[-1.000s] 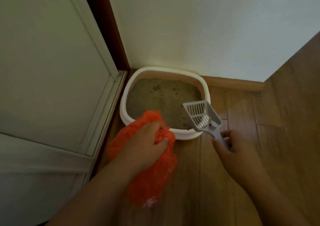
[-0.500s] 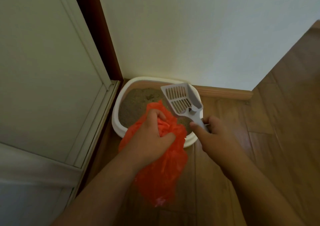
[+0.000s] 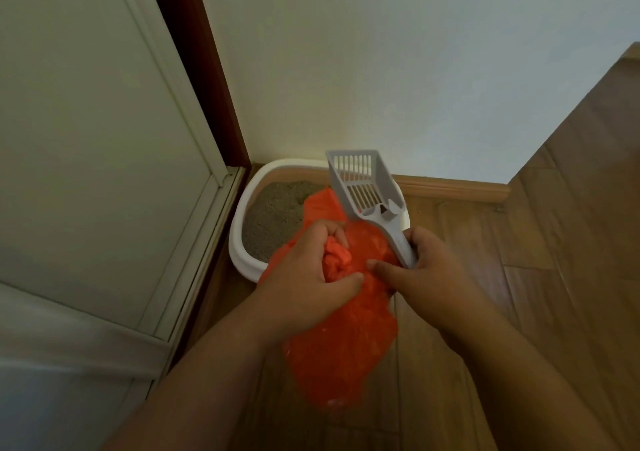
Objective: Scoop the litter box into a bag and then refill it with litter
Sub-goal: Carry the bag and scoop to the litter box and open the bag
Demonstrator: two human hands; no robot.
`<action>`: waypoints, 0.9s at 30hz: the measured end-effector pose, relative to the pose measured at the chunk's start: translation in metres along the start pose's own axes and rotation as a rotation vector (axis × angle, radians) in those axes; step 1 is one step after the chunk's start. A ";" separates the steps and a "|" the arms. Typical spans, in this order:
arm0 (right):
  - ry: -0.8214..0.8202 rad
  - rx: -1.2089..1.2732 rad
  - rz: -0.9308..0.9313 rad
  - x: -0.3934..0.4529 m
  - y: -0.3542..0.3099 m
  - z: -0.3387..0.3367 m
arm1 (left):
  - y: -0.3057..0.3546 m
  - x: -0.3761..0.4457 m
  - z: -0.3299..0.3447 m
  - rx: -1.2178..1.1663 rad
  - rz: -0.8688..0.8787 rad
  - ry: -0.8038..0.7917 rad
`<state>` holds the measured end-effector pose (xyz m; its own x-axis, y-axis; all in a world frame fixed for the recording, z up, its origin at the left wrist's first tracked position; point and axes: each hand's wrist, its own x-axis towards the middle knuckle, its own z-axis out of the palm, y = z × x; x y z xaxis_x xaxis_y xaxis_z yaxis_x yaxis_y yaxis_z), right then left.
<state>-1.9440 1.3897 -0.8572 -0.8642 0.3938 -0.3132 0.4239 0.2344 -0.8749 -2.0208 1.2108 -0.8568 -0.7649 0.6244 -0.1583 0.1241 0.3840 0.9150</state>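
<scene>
Right hand (image 3: 429, 274) has moved in beside left hand (image 3: 311, 277); both now grip the orange plastic bag (image 3: 346, 340), right also clamping the grey litter scoop (image 3: 367, 187), raised higher over the white litter box (image 3: 242, 243) on the wood floor (image 3: 554, 277).

A litter box (image 3: 239, 243) sits on the floor (image 3: 554, 277) in the corner, a wall (image 3: 381, 70) behind it and a door (image 3: 86, 139) to its left. Litter (image 3: 273, 215) lies inside. In front, over its near edge, the left hand (image 3: 304, 277) holds a bag (image 3: 346, 340); just right, touching the bag, the right hand (image 3: 429, 270) holds a scoop (image 3: 367, 187) raised over the box.
</scene>
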 end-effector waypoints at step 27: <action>-0.120 0.232 -0.002 0.002 -0.001 -0.009 | 0.003 0.009 0.002 -0.046 -0.049 0.084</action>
<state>-1.9435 1.3987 -0.8536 -0.8971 0.2817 -0.3405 0.3600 0.0192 -0.9327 -2.0258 1.2193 -0.8562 -0.8199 0.5457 -0.1730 0.0580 0.3799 0.9232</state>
